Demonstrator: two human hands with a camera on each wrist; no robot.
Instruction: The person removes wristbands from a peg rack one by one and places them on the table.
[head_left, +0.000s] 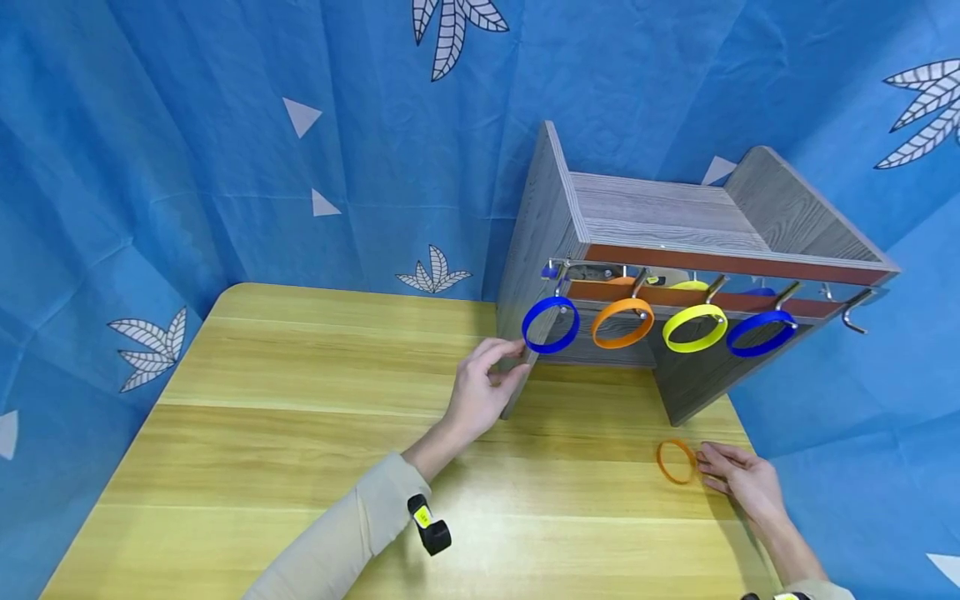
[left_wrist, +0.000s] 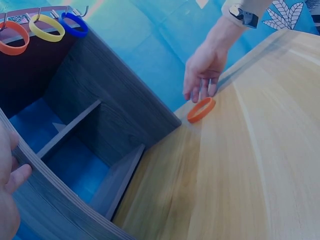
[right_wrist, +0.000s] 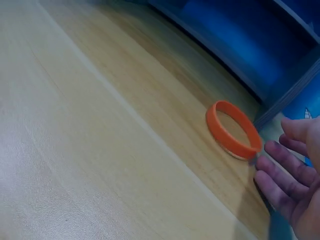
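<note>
Orange wristband [right_wrist: 218, 132] on the table [head_left: 315, 467], just beside my right hand [head_left: 744, 483], whose fingers sit loose and parted; best I pinch its rim lightly, left hand [head_left: 480, 388] gripping the shelf unit's side panel [head_left: 536, 200].

- My head camera looks forward and down from above, farthest off, over the table [head_left: 300, 458] and shelf [head_left: 660, 208].
- My left wrist camera, tilted, faces past the shelf beside it toward my right hand [left_wrist: 205, 67].
- My right wrist camera slants over the table, close to the orange band [right_wrist: 225, 140] all three share.
</note>
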